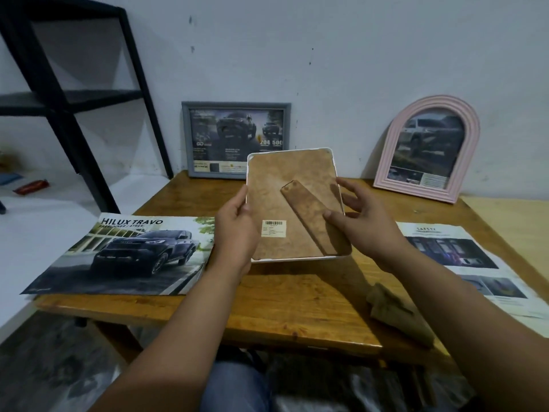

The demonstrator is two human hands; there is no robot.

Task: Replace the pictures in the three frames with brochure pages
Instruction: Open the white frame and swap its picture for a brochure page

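I hold a white-rimmed picture frame (285, 185) above the wooden table (297, 295), its brown backing board and folding stand facing me. My left hand (236, 230) grips its left edge. My right hand (361, 217) rests on the right edge, the thumb pressing on the brown stand. A grey rectangular frame (234, 139) and a pink arched frame (427, 148) lean against the wall, each with a car brochure page inside. A Hilux Travo brochure (124, 257) lies flat at the left. Another brochure page (466, 263) lies at the right.
A crumpled brown cloth (401, 313) lies on the table near its front right. A black metal shelf (77, 96) stands at the back left on a white floor with small items (31, 187). My knees show below the table's front edge.
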